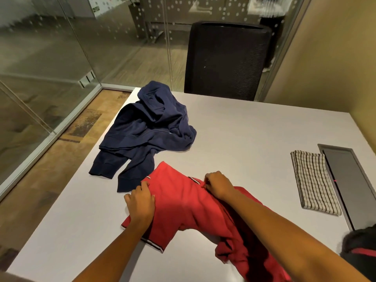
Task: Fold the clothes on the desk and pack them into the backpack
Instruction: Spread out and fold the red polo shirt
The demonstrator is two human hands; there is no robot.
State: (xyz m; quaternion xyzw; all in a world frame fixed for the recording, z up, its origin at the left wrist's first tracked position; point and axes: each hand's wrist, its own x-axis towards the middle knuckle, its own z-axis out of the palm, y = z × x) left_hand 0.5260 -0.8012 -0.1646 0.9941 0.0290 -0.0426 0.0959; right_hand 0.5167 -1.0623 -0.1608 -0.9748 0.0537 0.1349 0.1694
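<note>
Head view: the left hand (pixel 140 204) pressed flat on the red shirt (pixel 183 202), which lay at the near side of the desk (pixel 244 129); the right hand (pixel 218 185) pinched its collar; folding looked barely begun; the hoodie (pixel 148 131) lay crumpled behind; a checked cloth (pixel 314 182) looked folded; nothing seemed packed.

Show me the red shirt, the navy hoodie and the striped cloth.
red shirt (pixel 183 202), head view, on its flat middle panel
navy hoodie (pixel 142 129), head view, on its crumpled body
striped cloth (pixel 313 180), head view, on the middle of its top
</note>
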